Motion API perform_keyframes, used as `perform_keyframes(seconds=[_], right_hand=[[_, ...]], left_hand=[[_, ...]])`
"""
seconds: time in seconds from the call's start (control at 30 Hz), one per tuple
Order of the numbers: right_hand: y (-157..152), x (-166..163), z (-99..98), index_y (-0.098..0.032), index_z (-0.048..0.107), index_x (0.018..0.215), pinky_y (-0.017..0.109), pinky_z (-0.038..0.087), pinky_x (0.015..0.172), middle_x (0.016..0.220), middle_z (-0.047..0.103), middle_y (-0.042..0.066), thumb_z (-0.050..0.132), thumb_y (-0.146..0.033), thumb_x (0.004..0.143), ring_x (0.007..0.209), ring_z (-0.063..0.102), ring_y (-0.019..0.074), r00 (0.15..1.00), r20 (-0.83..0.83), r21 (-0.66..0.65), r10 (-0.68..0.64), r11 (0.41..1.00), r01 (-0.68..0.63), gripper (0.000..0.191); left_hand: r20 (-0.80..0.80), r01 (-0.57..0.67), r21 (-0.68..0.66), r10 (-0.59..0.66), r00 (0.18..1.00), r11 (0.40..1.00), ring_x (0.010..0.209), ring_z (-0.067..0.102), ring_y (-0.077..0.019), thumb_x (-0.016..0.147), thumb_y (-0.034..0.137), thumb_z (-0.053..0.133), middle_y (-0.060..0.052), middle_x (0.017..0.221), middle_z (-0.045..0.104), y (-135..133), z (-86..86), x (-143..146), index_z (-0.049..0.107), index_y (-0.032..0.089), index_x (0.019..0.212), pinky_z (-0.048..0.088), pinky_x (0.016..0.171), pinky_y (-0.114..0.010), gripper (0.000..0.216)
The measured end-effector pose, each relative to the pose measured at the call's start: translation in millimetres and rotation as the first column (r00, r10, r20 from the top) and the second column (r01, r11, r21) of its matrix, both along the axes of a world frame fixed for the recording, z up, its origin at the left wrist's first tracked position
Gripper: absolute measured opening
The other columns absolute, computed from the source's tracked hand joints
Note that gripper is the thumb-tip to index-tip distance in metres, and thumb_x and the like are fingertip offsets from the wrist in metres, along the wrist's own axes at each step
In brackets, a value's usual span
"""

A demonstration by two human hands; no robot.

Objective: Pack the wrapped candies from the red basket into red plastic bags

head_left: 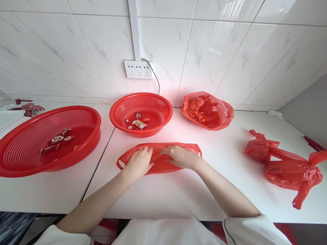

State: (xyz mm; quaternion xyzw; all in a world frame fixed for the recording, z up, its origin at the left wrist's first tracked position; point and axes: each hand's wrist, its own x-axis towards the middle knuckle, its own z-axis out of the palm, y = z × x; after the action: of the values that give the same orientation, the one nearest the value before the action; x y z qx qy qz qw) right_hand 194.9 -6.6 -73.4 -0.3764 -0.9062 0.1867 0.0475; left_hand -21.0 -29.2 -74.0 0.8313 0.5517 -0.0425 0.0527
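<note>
A red plastic bag (pixel 160 166) lies flattened and wide on the white table in front of me, one handle loop at each end. My left hand (pixel 139 161) rests on its left half, fingers extended over the plastic and thumb held apart. Over the right half is my right hand (pixel 182 157), its fingers pointing left and apart from the thumb, touching the bag. The two hands face each other across a short gap of red plastic. Neither hand appears to grip anything; some fingertips are partly hidden.
Small wrapped snacks lie in the large red basket (pixel 95 133) at left and the smaller red basket (pixel 168 117) behind the bag. A red bag of crumpled plastic (pixel 208 112) sits by the wall. Knotted red bags (pixel 285 172) lie at right. A power socket (pixel 138 69) is on the wall.
</note>
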Motion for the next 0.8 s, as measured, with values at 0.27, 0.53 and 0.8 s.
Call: perform_keyframes(seconds=[0.27, 0.53, 0.8], right_hand=[[20.5, 0.5, -13.4, -0.027, 0.046, 0.138, 0.054, 0.009, 0.117, 0.153, 0.031, 0.009, 0.077, -0.030, 0.067, 0.141, 0.023, 0.0318, 0.985, 0.038, 0.223, 0.170, 0.959, -0.174, 0.077], [46.7, 24.5, -56.0, -0.035, 0.012, 0.152, 0.046, 0.037, 0.107, 0.156, 0.025, 0.007, 0.074, -0.033, 0.062, 0.138, 0.033, 0.0339, 0.998, 0.063, -0.330, -0.002, 0.944, 0.023, 0.109], [46.6, 28.8, -61.1, -0.034, 0.017, 0.152, 0.046, 0.028, 0.113, 0.155, 0.029, 0.005, 0.077, -0.036, 0.061, 0.139, 0.032, 0.0334, 0.999, -0.045, -0.361, -0.028, 0.933, 0.010, 0.109]], left_hand=[[0.297, 0.226, -0.088, -0.191, 0.935, 0.970, 0.141, 0.025, -0.0340, 0.068, 0.025, 0.066, -0.007, 0.157, 0.022, 13.4, -20.4, -21.7, 0.028, 0.030, 0.147, 0.037, 0.104, -0.046, 0.088], [0.359, 0.179, -0.355, -0.043, 0.932, 0.918, 0.133, 0.041, -0.0339, 0.067, 0.030, 0.067, -0.006, 0.150, 0.040, 33.0, -41.9, -51.5, 0.020, 0.032, 0.151, 0.040, 0.104, -0.044, 0.097], [0.654, 0.276, -0.407, 0.067, 0.753, 0.871, 0.135, 0.040, -0.0282, 0.067, 0.036, 0.075, -0.003, 0.147, 0.044, 45.6, -50.9, -65.6, 0.046, 0.030, 0.140, 0.034, 0.111, -0.041, 0.079]])
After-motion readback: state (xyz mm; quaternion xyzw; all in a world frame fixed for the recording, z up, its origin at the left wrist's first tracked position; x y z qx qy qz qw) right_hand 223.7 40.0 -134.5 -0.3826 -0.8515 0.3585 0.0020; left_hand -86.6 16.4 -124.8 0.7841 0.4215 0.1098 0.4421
